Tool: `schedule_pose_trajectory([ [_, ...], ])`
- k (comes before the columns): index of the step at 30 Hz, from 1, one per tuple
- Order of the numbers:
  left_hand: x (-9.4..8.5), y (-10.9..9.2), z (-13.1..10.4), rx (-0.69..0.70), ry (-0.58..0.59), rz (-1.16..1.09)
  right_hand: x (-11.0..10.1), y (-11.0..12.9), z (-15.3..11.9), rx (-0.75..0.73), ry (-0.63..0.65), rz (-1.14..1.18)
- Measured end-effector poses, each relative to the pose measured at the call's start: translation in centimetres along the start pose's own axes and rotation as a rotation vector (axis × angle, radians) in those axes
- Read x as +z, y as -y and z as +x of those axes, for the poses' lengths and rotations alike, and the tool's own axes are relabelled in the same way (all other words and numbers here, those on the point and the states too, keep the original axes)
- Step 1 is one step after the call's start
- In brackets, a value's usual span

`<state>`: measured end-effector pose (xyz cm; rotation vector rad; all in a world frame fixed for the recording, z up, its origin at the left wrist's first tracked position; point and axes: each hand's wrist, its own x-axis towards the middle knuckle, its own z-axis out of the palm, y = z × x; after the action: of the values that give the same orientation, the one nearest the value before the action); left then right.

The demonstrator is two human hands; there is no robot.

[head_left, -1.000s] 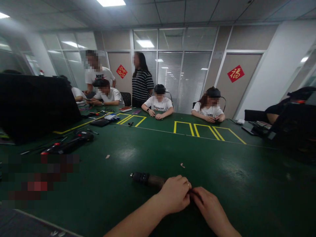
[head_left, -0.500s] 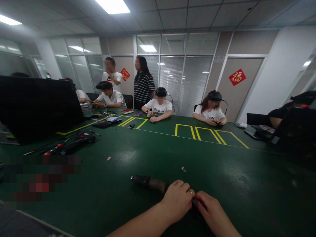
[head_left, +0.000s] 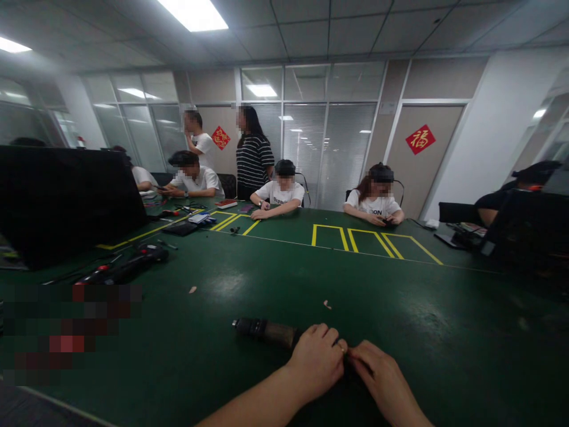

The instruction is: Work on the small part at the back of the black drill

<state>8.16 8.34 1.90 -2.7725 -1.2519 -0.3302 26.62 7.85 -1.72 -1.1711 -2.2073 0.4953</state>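
A dark cylindrical tool (head_left: 269,332) with a brownish middle and a small metal tip lies low over the green table (head_left: 249,385), its tip pointing left. My left hand (head_left: 317,359) is wrapped round the tool's right end, and a ring shows on one finger. Close beside it, my right hand (head_left: 376,370) has its thumb and fingers pinched together, touching the same end near the left fingertips. What the right fingers grip is hidden and too dark to make out.
A black monitor (head_left: 66,204) stands at the left, with a black and red tool (head_left: 142,261) near it. Two small pale scraps (head_left: 192,289) lie on the table. Several people sit or stand beyond yellow tape outlines (head_left: 329,226). Another dark screen (head_left: 528,237) is at the right.
The view has shifted slightly. Both hands keep nearly the same grip on the tool. Across the table, a seated person's arms have moved a little.
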Motion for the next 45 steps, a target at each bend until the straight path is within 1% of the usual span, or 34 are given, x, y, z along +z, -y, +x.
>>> schedule_pose_trajectory([
  [5, -0.5, 0.0, 0.0, 0.012, 0.030, 0.003, 0.0, 0.1, 0.1, -0.005, -0.013, 0.029],
  [8, -0.7, 0.1, 0.0, 0.011, 0.027, -0.011, 0.1, 0.1, 0.1, -0.007, -0.016, 0.046],
  [15, -0.4, -0.1, 0.1, 0.016, 0.028, 0.010, 0.2, 0.2, 0.0, 0.000, -0.017, 0.052],
  [19, -0.4, -0.1, 0.2, -0.024, 0.044, -0.019, 0.1, 0.1, 0.0, 0.002, -0.002, 0.069],
  [22, -0.5, 0.0, 0.2, -0.005, 0.053, -0.015, 0.1, 0.2, 0.1, 0.000, 0.004, 0.072],
  [25, -0.2, 0.0, 0.1, 0.028, 0.032, 0.017, 0.1, 0.2, 0.1, 0.003, -0.008, 0.061],
  [28, 0.5, 0.0, 0.0, 0.053, -0.005, 0.056, 0.2, 0.0, 0.2, 0.013, -0.003, 0.055],
  [32, 1.1, 0.0, -0.1, 0.047, -0.044, 0.051, 0.4, -0.2, 0.1, 0.020, 0.006, 0.057],
  [37, 1.0, 0.2, 0.0, 0.031, -0.015, -0.020, 0.3, -0.1, 0.1, 0.016, 0.000, 0.057],
  [39, 1.0, 0.1, 0.0, 0.012, -0.023, -0.032, 0.3, 0.0, 0.2, 0.001, -0.004, 0.061],
  [42, 1.3, 0.0, 0.1, -0.006, -0.039, -0.018, 0.3, 0.0, 0.2, 0.002, -0.011, 0.059],
  [45, 1.5, -0.2, 0.2, 0.005, -0.028, 0.025, 0.3, -0.2, 0.1, 0.012, -0.012, 0.048],
])
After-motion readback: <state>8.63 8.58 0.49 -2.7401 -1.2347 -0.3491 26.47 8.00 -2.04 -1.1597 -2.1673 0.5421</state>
